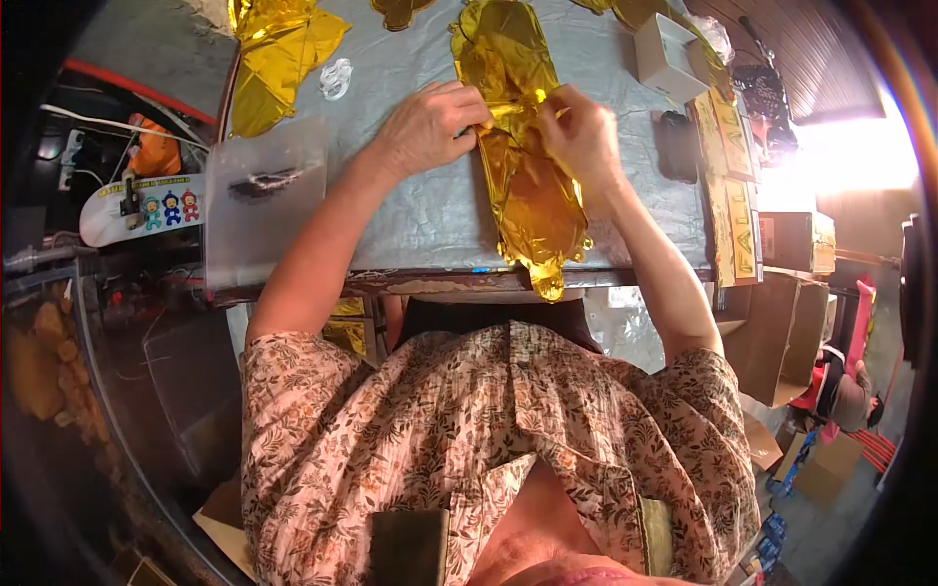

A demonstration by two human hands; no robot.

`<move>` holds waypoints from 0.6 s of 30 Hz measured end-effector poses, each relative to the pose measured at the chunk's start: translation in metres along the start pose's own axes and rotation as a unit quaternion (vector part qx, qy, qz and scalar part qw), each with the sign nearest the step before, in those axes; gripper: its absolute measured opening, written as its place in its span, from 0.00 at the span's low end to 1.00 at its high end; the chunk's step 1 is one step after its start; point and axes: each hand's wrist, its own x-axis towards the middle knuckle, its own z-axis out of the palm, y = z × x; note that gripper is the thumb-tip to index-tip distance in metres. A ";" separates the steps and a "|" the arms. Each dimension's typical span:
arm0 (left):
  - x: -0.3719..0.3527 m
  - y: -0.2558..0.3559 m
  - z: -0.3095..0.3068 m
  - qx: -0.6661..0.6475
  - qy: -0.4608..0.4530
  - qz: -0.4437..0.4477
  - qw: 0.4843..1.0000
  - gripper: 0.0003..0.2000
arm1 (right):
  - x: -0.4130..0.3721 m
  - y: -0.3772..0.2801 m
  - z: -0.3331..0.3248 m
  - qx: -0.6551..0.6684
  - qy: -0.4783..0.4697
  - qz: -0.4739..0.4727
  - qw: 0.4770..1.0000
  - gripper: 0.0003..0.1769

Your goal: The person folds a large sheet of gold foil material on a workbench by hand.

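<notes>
A crinkled gold foil piece point(542, 205) lies lengthwise on the grey-covered table point(410, 225), its lower end hanging over the near edge. My left hand point(435, 127) is closed on the foil's left side at a gathered, narrow part. Opposite it, my right hand point(581, 137) pinches the same part from the right, thumb and fingers together. The two hands are a short distance apart, with bunched foil between them.
More gold foil point(278, 68) lies at the back left, beside a small white coil point(335, 79). A translucent sheet point(264, 210) covers the left corner. At right are a white box point(669, 59), a dark object point(676, 146) and a yellow lettered strip point(738, 186).
</notes>
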 end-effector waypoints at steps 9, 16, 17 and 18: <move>0.004 0.000 -0.009 -0.047 -0.037 -0.003 0.998 0.07 | -0.005 0.059 -0.043 0.046 0.134 0.065 0.988 0.12; 0.010 0.001 -0.022 -0.081 -0.046 0.015 0.996 0.08 | -0.020 0.044 -0.055 -0.301 0.178 -0.028 0.936 0.27; 0.015 -0.003 -0.018 -0.101 -0.019 -0.031 0.994 0.09 | -0.022 0.033 -0.050 -0.300 0.167 -0.070 0.936 0.27; 0.021 -0.006 -0.013 -0.121 0.008 -0.077 0.990 0.09 | -0.022 0.025 -0.044 -0.267 0.115 -0.112 0.950 0.27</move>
